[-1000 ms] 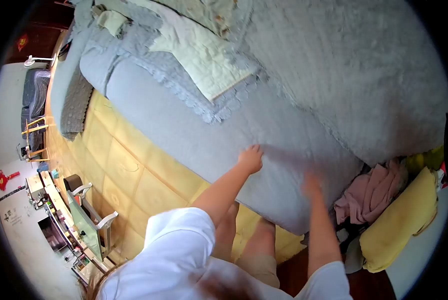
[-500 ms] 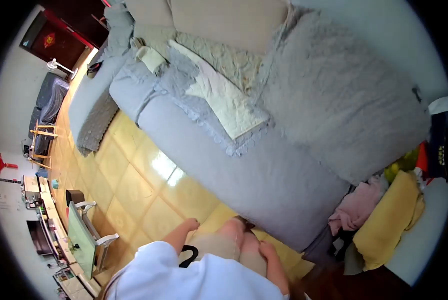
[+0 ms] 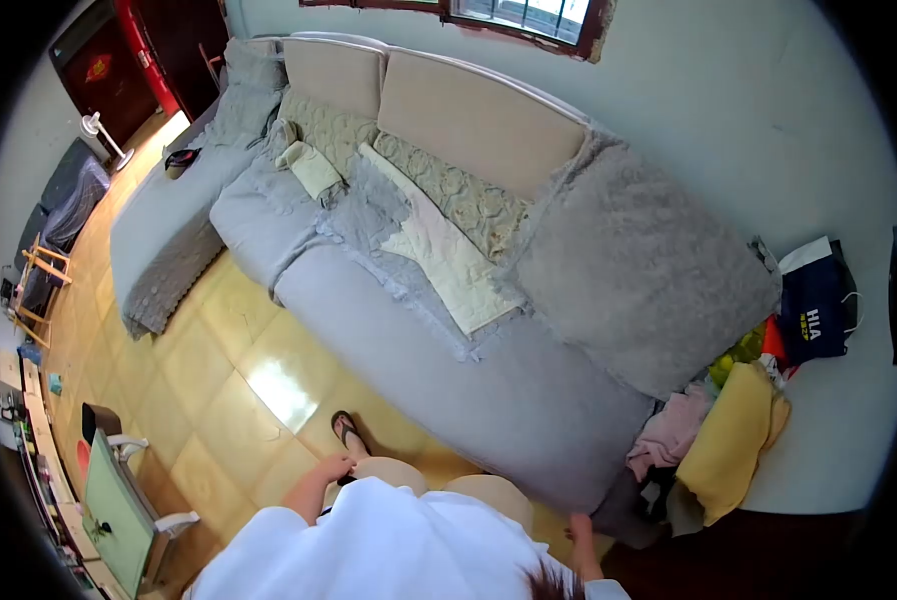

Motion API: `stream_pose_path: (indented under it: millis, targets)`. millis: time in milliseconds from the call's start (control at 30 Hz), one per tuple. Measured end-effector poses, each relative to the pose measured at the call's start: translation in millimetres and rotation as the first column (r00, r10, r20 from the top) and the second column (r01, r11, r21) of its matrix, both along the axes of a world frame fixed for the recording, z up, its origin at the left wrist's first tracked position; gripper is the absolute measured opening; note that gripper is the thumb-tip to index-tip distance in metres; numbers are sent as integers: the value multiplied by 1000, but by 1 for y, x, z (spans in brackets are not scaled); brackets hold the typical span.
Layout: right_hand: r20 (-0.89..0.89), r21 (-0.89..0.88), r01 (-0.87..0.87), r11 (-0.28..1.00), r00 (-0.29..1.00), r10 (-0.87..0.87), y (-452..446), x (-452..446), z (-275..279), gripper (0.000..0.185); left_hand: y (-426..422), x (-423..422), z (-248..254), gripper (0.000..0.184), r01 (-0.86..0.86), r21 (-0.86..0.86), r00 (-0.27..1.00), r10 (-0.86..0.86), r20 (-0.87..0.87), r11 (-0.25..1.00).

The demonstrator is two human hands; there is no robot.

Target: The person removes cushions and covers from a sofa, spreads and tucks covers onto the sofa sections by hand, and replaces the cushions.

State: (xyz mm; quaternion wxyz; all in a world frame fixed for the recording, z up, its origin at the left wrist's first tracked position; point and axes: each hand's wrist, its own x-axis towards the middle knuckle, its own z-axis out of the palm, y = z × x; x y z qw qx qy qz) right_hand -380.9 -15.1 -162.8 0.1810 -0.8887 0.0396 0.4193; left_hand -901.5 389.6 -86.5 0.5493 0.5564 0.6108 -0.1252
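Note:
My left hand [image 3: 336,467] is low beside my left thigh, its fingers curled. A small dark thing shows just under it; I cannot make out whether the hand holds it. My right hand [image 3: 580,528] hangs at my right side near the front corner of the grey-covered sofa [image 3: 439,370], fingers loosely apart with nothing visible in them. A foot in a black flip-flop [image 3: 346,430] stands on the tiles ahead. On the sofa seat lies a rumpled cream quilted cover [image 3: 444,250], with a smaller folded cream cloth [image 3: 314,170] farther left.
Yellow tiles [image 3: 204,365] cover the floor. At the right end are a yellow cushion [image 3: 731,450], pink cloth [image 3: 672,430] and a dark blue bag [image 3: 814,310]. A green-topped table [image 3: 124,515] stands left; a white fan [image 3: 107,140] is near the door.
The view has tipped up and shows the window. A flip-flopped foot has come forward. My right hand has left my thigh and moved out to the side; my left hand is lower in view.

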Motion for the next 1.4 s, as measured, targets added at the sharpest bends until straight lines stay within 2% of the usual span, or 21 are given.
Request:
stream_pose_path:
  millis: [100,133,167,233,300,367,400,433,467,500,533,567,633,667,733,800,900,1000,1167,1233,1400]
  targets:
    - [-57,-69,176,982,982,-180,12,-86,-13,32,32,-85,-22,32,-41,-28,994,43,96,999]
    - [-78,-72,144,987,986,-149,22,-117,-12,31,48,-112,-22,32,-58,-42,989,63,133,997]
    - [-90,-44,-30,999,996,25,41,-151,-17,30,66,-140,-22,32,-200,-89,975,207,79,976]
    - [-1,57,-446,893,895,447,82,-209,-30,29,92,-188,-6,33,-481,-170,876,480,-52,860]
    - [128,159,-619,769,786,605,125,-256,-49,28,114,-243,9,35,-582,-204,810,584,-59,787]
    - [215,223,-650,726,759,614,159,-275,-47,28,129,-300,1,38,-616,-171,787,592,-174,769]
    - [219,250,-618,745,786,579,172,-280,-38,28,137,-323,-1,37,-576,-191,814,535,-226,795]
    - [126,148,-464,873,885,449,230,-291,57,29,145,-341,-4,37,-538,-214,834,479,-273,815]
    - [-180,149,-201,968,957,227,252,-284,74,31,153,-350,-8,37,-502,-235,850,424,-314,832]
    - [-267,322,170,931,960,-83,280,-293,115,34,163,-350,-10,36,-485,-242,853,393,-344,840]
    - [-393,375,404,835,884,-251,299,-294,133,34,178,-346,-14,35,-468,-246,855,364,-371,849]
    - [-385,381,395,836,890,-245,309,-298,143,34,194,-342,-20,35,-453,-250,854,335,-398,856]
    - [-367,396,371,840,902,-225,320,-302,153,33,229,-325,-61,35,-353,-269,928,299,-221,896]
    - [-318,328,255,910,937,-148,318,-303,145,34,245,-295,-62,33,-357,-221,933,336,-125,908]
    - [-312,269,84,959,950,4,301,-299,106,36,279,-198,17,32,-303,-168,953,301,-35,938]
    - [-324,216,-44,975,939,114,273,-285,52,38,303,-149,29,34,-191,-92,963,205,177,977]
    - [-409,127,201,971,903,-133,310,-270,87,38,333,-90,57,38,-79,-83,972,95,216,993]
    - [-362,75,281,957,902,-237,318,-230,58,36,358,-57,86,37,-129,-167,958,166,234,978]
    - [-397,236,354,905,885,-242,368,-129,50,32,412,-39,72,44,-262,-129,914,289,284,956]
    - [-233,371,345,862,933,-273,414,-109,98,34,434,-30,73,46,-330,-140,887,357,293,934]
    - [-149,562,284,777,959,-242,513,-57,180,41,521,0,58,50,-416,-131,821,433,372,900]
